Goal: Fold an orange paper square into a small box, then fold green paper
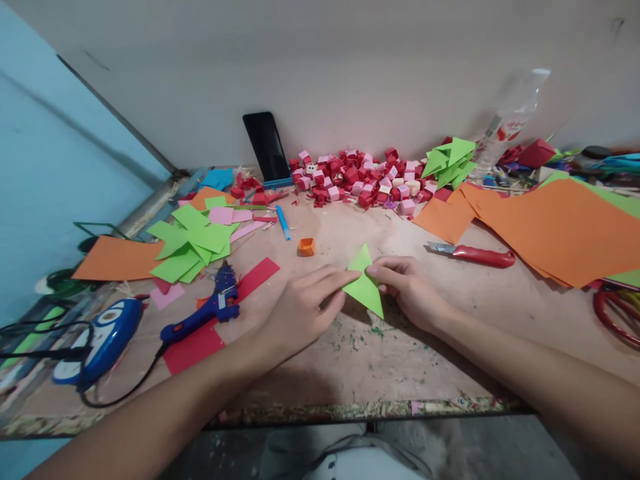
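Observation:
A green folded paper triangle point(364, 288) is held between my hands just above the middle of the table. My left hand point(317, 300) has its index finger laid along the paper's left side, with the thumb below at the edge. On the right side, my right hand point(405, 287) pinches the paper between thumb and curled fingers. A small orange paper box point(306, 247) sits on the table beyond my left hand. Green paper crumbs are scattered under and in front of the paper.
At left lie a blue hot glue gun point(215, 308), red paper point(195, 347) and green sheets point(193, 240). Small red and pink paper boxes point(355, 177) are heaped before a propped phone point(267, 147). At right are a red-handled cutter point(475, 255), orange sheets point(560, 230) and a plastic bottle point(513, 123).

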{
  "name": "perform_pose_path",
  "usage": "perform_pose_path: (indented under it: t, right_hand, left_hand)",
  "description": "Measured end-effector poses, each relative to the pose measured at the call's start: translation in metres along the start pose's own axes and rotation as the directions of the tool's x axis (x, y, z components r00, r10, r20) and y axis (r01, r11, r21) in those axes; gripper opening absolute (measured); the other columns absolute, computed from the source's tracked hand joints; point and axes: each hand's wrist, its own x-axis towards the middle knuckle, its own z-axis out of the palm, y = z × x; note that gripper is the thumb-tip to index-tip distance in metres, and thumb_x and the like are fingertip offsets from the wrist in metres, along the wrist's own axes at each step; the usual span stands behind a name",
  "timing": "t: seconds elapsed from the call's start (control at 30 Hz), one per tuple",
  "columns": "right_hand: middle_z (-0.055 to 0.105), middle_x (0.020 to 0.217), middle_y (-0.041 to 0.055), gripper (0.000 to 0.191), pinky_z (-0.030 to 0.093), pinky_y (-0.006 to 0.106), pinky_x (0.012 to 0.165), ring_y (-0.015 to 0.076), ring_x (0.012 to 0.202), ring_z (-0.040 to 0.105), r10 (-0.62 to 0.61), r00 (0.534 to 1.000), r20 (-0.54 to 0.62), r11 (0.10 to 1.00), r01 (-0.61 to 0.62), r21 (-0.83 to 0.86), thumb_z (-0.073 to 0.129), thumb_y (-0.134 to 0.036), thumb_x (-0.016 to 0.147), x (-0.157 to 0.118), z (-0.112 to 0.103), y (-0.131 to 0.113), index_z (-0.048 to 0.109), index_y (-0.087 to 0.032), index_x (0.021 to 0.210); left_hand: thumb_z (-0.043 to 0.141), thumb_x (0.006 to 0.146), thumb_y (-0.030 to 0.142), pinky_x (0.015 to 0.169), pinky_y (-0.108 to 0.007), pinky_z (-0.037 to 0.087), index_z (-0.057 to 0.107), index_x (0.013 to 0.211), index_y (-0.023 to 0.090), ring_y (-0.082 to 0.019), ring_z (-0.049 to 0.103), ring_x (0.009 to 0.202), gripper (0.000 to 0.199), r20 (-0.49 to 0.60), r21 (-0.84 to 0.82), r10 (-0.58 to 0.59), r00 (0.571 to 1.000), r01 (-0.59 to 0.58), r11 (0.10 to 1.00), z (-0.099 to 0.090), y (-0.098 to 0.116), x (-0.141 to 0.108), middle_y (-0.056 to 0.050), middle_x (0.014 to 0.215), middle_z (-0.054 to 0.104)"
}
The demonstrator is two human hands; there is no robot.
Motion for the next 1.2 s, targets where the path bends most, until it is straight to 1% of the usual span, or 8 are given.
perform_pose_path:
  t: [0.13,0.23,0.3,0.37,0.47,0.83,1.03,1.2]
  right_hand:
    - [0.06,0.066,-0.0012,0.02,0.036,0.026,0.058,0.0113,0.06,0.047,-0.048,0.998,-0.03,0.996,0.045,-0.075,0.08,-0.035,0.085,-0.001,0.002,-0.003,0.077,-0.018,0.074]
    - [0.059,0.064,-0.001,0.026,0.038,0.027,0.059,0.0127,0.061,0.049,-0.059,0.998,0.002,0.986,0.059,-0.157,0.081,-0.037,0.084,-0.004,0.006,-0.008,0.073,-0.018,0.067]
    - [0.058,0.063,-0.0009,0.032,0.039,0.027,0.059,0.0131,0.061,0.049,-0.069,0.997,0.031,0.976,0.074,-0.206,0.081,-0.041,0.084,-0.006,0.008,-0.011,0.07,-0.018,0.065]
    - [0.058,0.064,-0.0008,0.036,0.039,0.027,0.059,0.0133,0.061,0.049,-0.072,0.996,0.051,0.968,0.082,-0.237,0.08,-0.046,0.085,-0.007,0.008,-0.013,0.069,-0.018,0.066]
    - [0.055,0.063,-0.0013,0.04,0.037,0.027,0.058,0.0129,0.06,0.046,-0.05,0.996,0.075,0.96,0.069,-0.273,0.078,-0.05,0.087,-0.006,0.006,-0.014,0.067,-0.018,0.065]
    - [0.057,0.061,-0.0009,0.041,0.034,0.027,0.054,0.0119,0.057,0.046,-0.018,0.994,0.109,0.937,0.055,-0.345,0.079,-0.052,0.086,-0.003,0.005,-0.007,0.069,-0.016,0.068]
    - [0.076,0.077,0.0073,0.043,0.052,0.03,0.066,0.0167,0.067,0.065,0.084,0.97,0.226,0.967,-0.025,-0.252,0.076,-0.057,0.089,-0.004,0.006,-0.006,0.076,-0.016,0.077]
    - [0.079,0.079,0.0091,0.041,0.054,0.03,0.066,0.0173,0.067,0.069,0.098,0.976,0.194,0.97,-0.05,-0.238,0.078,-0.056,0.088,-0.005,0.007,-0.007,0.079,-0.016,0.081]
  left_hand:
    - [0.052,0.103,0.014,0.079,-0.027,0.055,0.063,0.125,0.025,-0.015,0.069,0.086,0.027,-0.003,-0.229,-0.239,0.971,0.233,0.945,-0.001,0.004,0.0,-0.003,0.106,0.072]
    - [0.058,0.104,0.032,0.059,-0.023,0.049,0.055,0.121,0.027,-0.013,0.062,0.066,0.018,0.147,-0.502,-0.453,0.879,0.461,0.731,-0.001,0.006,0.002,0.004,0.082,0.065]
    - [0.061,0.103,0.04,0.05,-0.021,0.041,0.056,0.108,0.025,-0.011,0.052,0.055,0.017,0.279,-0.567,-0.485,0.829,0.55,0.614,0.0,0.005,0.004,0.007,0.067,0.056]
    - [0.061,0.103,0.044,0.048,-0.02,0.034,0.058,0.092,0.021,-0.009,0.045,0.051,0.026,0.372,-0.54,-0.472,0.799,0.6,0.59,0.002,0.005,0.004,0.007,0.062,0.052]
    - [0.058,0.104,0.049,0.05,-0.021,0.033,0.056,0.079,0.018,-0.008,0.044,0.054,0.04,0.402,-0.467,-0.471,0.785,0.618,0.632,0.004,0.005,0.003,0.005,0.062,0.051]
    - [0.055,0.106,0.039,0.055,-0.024,0.034,0.054,0.074,0.019,-0.009,0.047,0.054,0.038,0.305,-0.42,-0.501,0.81,0.587,0.693,0.003,0.002,0.002,0.006,0.061,0.053]
    - [0.052,0.107,0.043,0.052,-0.024,0.033,0.056,0.078,0.019,-0.009,0.043,0.051,0.038,0.27,-0.456,-0.52,0.811,0.583,0.672,0.003,0.006,0.006,0.006,0.06,0.053]
    - [0.054,0.106,0.044,0.052,-0.024,0.032,0.056,0.073,0.018,-0.009,0.043,0.052,0.042,0.235,-0.451,-0.524,0.819,0.569,0.687,0.002,0.008,0.007,0.005,0.059,0.052]
